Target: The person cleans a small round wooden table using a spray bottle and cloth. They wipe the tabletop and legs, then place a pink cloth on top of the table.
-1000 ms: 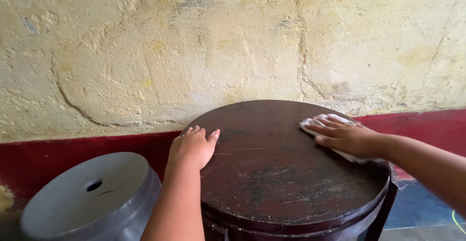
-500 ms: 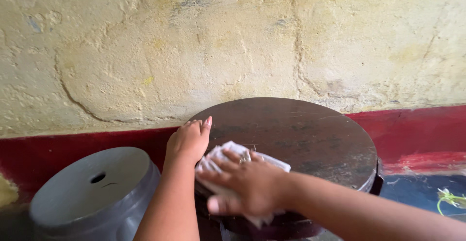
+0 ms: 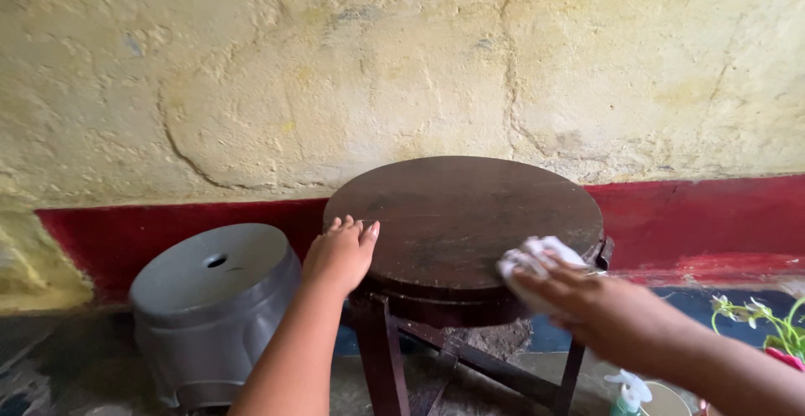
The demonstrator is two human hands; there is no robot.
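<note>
A round dark brown wooden stool (image 3: 457, 206) stands against the wall, its legs showing below. My left hand (image 3: 340, 254) lies flat on the stool's left rim, fingers together. My right hand (image 3: 579, 294) presses a crumpled white cloth (image 3: 537, 258) against the stool's front right edge. The cloth is bunched under my fingers and partly hidden by them.
A grey plastic stool (image 3: 214, 299) with a hole in its top sits on the floor to the left. The wall behind is cracked yellow plaster (image 3: 402, 72) with a red band (image 3: 696, 215) at its base. A spray bottle top (image 3: 627, 389) and a green plant (image 3: 771, 324) are at the lower right.
My right hand has carried the cloth from the stool's front left to its front right edge. The view has pulled back, so the stool's legs and floor now show. The left hand stays put.
</note>
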